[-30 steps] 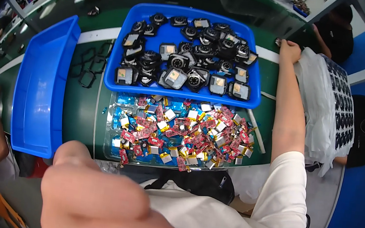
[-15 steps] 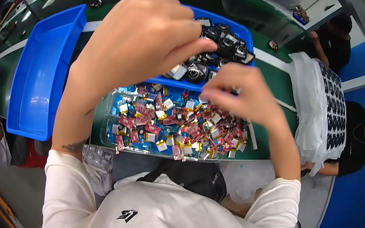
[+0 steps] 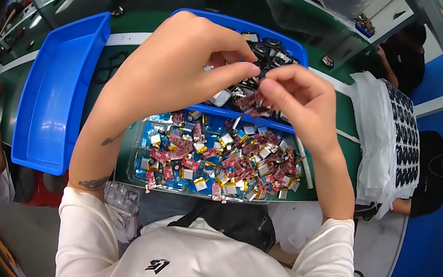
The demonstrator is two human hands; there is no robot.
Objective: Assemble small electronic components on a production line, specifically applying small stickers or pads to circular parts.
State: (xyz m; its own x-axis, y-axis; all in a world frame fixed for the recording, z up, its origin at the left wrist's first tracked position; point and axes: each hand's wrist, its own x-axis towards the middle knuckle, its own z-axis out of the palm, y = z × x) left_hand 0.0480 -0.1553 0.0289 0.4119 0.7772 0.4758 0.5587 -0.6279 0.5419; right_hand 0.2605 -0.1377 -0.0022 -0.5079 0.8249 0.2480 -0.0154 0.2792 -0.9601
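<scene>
Right now your left hand (image 3: 177, 70) and right hand (image 3: 295, 100) pinch one small reddish part (image 3: 253, 102) between their fingertips, raised over the blue bin of black components (image 3: 296, 52). Nearer you lies the clear tray of red and gold pieces (image 3: 138, 169); an empty blue bin (image 3: 52, 92) sits left.

Two blue bins (image 3: 55, 92); one clear tray (image 3: 138, 166) (small parts inside too many to count); two hands (image 3: 185, 71).

Empty blue bin (image 3: 51, 97) lies open left; both trays crowded.
</scene>
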